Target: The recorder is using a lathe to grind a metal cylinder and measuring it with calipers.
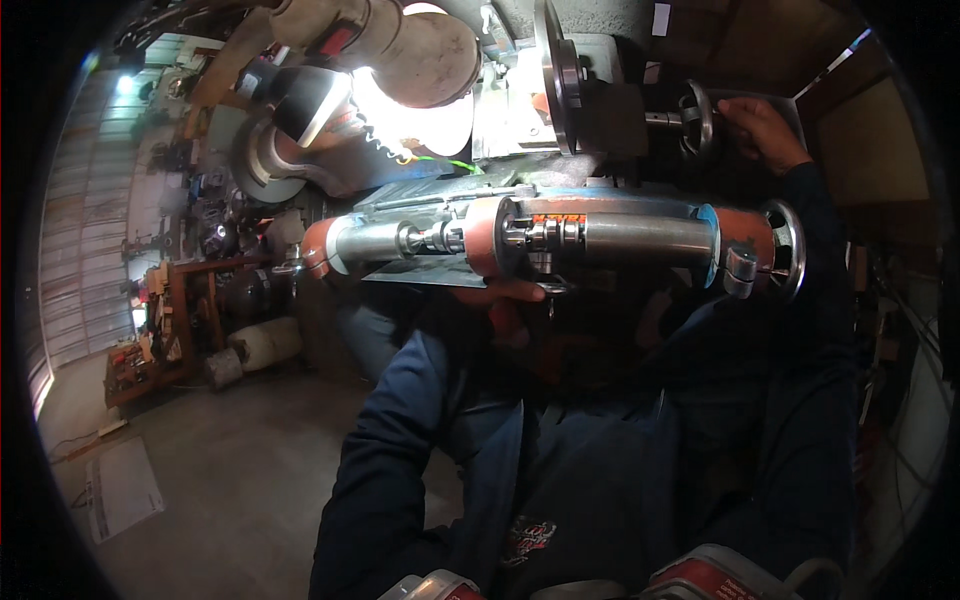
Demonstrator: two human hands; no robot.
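My right hand (765,130) reaches to the far right, its fingers closed at the outer side of a metal handwheel (697,115), apparently on its handle. My left hand (500,292) is under the near edge of a long machine, partly hidden by a thin metal sheet (425,272). Its visible fingers curl at the rim of a small handwheel (558,289); the grip is mostly in shadow. Above it lies a horizontal bright steel cylinder (650,238), in line with a chuck-like shaft (540,234) and an orange-red bracket (487,237).
Behind the cylinder stands a large upright metal disc (556,80). A lamp (310,100) glows beside a round, worn housing (430,60) at the upper left. Another spoked handwheel (790,250) sits at the machine's right end. A wooden rack (150,360) stands left.
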